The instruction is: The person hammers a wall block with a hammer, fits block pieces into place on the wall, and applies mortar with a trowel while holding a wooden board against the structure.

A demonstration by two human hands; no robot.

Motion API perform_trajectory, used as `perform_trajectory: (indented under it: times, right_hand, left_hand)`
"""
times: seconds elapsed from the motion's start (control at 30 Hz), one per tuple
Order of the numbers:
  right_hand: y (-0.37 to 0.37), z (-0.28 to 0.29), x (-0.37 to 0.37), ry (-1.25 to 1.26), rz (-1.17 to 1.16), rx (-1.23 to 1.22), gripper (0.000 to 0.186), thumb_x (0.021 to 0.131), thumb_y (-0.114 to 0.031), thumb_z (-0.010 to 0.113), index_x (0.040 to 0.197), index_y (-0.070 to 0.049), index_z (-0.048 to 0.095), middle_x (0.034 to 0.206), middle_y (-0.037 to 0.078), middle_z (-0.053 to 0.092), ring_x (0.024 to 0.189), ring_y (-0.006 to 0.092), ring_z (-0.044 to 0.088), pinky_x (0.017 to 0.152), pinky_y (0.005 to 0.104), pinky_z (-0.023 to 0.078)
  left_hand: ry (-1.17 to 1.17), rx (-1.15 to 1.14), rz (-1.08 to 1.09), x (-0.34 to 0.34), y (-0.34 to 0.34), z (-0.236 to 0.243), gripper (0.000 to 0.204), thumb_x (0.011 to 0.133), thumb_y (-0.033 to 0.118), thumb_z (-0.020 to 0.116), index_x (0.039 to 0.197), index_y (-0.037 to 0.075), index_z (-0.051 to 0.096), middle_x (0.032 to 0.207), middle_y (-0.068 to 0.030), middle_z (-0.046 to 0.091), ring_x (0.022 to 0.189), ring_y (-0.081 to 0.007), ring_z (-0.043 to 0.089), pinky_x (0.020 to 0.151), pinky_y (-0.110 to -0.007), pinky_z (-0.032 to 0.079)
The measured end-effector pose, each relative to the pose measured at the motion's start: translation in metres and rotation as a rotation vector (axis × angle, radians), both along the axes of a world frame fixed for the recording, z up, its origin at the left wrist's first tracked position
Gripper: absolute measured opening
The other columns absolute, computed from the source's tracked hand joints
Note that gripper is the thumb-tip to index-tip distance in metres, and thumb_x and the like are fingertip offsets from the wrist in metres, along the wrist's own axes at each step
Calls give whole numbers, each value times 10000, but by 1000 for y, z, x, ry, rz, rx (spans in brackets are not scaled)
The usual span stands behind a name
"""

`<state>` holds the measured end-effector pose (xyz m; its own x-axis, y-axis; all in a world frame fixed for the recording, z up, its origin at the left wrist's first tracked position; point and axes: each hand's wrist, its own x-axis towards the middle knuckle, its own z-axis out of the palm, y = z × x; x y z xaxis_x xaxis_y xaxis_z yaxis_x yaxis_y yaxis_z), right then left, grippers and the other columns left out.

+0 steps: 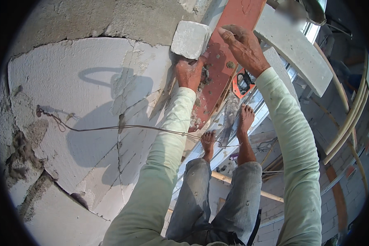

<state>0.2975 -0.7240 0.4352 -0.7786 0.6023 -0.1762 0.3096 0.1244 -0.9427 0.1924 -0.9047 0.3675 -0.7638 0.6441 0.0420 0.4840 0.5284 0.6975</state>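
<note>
Our left hand [189,74] held the block [190,39], probably steadying it; our right hand [246,47] hung over the red board [220,67], fingers loosely curled, seemingly empty.

My left hand [189,74], at upper centre of the frame, grips the lower edge of a pale grey concrete block offcut [190,39]. My right hand [247,48], to its right, is positioned over the red plank [238,18] with fingers loosely bent. The plank runs diagonally from the top edge toward centre; mortar crumbs [206,78] lie along its left side. Below my right hand, a handsaw [229,112] with an orange-and-black handle stands at a tilt, blade pointing down. A twisted wire [123,127] extends from the left across the block wall [94,90] and passes my left sleeve [168,143] near frame centre.
</note>
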Motion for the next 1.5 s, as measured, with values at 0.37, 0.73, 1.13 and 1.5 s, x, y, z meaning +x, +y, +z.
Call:
perform_trajectory:
  times: [0.37,0.73,1.13,1.5]
  right_hand:
    - [-3,0,61,-52,-174,-210,494,909,-359,577,1162,65,594,1046,222,658,985,282,643,830,359,507]
    - [-74,-21,255,-428,-431,-198,555,916,-412,570,1164,84,579,970,151,650,900,213,617,817,321,486]
    - [-215,56,356,-704,-550,-187,391,871,-289,602,1085,36,639,1040,236,644,940,365,635,846,401,486]
    - [-292,149,418,-777,-605,-91,369,818,-295,618,1024,8,660,993,238,647,910,418,617,824,461,478]
  left_hand:
    - [-503,-61,165,21,-2,51,600,745,312,754,1125,-111,562,1035,-245,638,858,-303,646,787,-375,504]
    - [-517,-140,107,69,-102,94,511,832,163,696,1236,-86,507,1143,-225,609,1078,-259,594,916,-332,467]
    - [-443,-218,4,76,-160,248,480,840,73,652,1275,-54,492,1226,-204,561,1127,-291,568,938,-387,463]
    - [256,199,-271,62,-102,468,484,798,79,679,1240,-31,517,1263,-226,546,1139,-388,541,975,-460,438]
